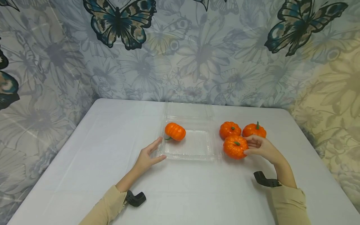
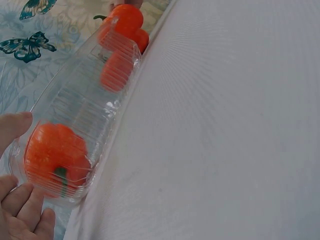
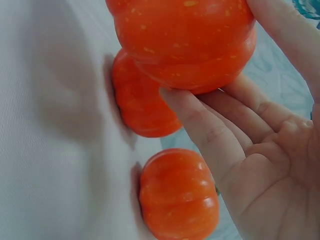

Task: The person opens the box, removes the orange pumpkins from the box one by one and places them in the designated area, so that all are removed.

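Note:
A clear plastic container [image 1: 194, 157] with its lid folded back lies on the table, and one small orange pumpkin [image 1: 175, 131] sits tipped in its left part. My left hand [image 1: 148, 157] is spread at the container's left end, fingers and thumb fairly straight; in the left wrist view the fingers [image 2: 31, 205] are beside its wall. With thumb and fingers, my right hand [image 1: 262, 149] grips a speckled orange pumpkin [image 1: 235, 147], raised off the table in the right wrist view. Behind it are two more pumpkins, one left [image 1: 230, 130] and one right [image 1: 254, 130].
A white-covered table [image 1: 185, 193] carries everything. Behind it rises a wall covering [image 1: 197, 62] with flowers and butterflies. Black wrist devices [image 1: 135, 199] are worn on both forearms.

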Motion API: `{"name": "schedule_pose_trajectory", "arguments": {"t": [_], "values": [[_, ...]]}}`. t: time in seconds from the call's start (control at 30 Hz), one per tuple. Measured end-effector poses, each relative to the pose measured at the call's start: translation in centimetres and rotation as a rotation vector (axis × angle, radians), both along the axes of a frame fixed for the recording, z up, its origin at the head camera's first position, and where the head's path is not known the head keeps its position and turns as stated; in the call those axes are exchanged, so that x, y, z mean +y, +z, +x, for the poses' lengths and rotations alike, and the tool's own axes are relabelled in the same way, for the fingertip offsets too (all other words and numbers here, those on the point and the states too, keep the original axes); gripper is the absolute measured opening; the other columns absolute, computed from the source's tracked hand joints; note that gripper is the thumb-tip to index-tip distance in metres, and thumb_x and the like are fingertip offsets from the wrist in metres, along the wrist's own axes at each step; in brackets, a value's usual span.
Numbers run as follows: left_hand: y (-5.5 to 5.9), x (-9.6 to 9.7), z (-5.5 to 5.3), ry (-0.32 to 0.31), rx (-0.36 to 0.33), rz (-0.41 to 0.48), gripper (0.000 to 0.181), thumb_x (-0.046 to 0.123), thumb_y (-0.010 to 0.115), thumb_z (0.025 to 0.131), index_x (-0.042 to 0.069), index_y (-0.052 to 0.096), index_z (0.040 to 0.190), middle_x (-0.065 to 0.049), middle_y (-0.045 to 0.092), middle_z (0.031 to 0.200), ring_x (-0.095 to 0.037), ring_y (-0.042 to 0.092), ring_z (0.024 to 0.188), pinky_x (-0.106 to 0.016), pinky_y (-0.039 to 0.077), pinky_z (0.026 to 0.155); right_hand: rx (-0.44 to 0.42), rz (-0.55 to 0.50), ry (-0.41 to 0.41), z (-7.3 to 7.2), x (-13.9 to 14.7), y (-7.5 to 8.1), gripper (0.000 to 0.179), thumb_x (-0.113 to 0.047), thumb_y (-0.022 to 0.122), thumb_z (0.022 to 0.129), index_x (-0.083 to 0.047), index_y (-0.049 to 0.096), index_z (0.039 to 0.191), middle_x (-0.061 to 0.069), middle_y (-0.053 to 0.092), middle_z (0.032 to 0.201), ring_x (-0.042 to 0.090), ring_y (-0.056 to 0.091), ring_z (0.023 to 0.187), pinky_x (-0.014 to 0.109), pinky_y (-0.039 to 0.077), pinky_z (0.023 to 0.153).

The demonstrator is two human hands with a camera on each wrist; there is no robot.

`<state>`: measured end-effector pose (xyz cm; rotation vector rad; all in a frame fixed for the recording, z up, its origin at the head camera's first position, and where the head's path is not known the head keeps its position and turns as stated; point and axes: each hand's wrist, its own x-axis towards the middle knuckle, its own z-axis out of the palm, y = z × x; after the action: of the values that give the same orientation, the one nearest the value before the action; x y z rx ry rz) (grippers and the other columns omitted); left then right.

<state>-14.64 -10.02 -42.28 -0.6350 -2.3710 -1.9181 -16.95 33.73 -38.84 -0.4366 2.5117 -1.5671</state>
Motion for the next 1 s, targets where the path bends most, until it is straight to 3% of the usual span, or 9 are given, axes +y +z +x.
{"name": "schedule_pose_trajectory", "arguments": {"t": [0.27,1.0], "values": [[0.1,0.1,-0.1,-0.002,-0.007,-0.003,0.067,-0.001,0.071,0.074,-0.010,0.036,0.131,-0.018,0.036,0.135,-0.028,0.034,0.123,-0.030,0.029,0.100,-0.020,0.037,0.013,-0.2,0.2,-0.5,0.045,-0.002,0.069,0.076,0.017,0.048,0.111,0.031,0.050,0.112,0.001,0.055,0.091,0.018,0.047,0.077],[0.0,0.1,0.0,0.000,0.004,-0.020,0.067,0.000,0.071,0.075,-0.010,0.036,0.131,-0.018,0.035,0.135,-0.029,0.033,0.123,-0.032,0.029,0.100,-0.071,0.074,0.038,-0.5,0.5,-1.4,0.046,-0.005,0.071,0.075,0.015,0.049,0.110,0.028,0.053,0.110,0.004,0.056,0.091,0.020,0.047,0.078]]}}
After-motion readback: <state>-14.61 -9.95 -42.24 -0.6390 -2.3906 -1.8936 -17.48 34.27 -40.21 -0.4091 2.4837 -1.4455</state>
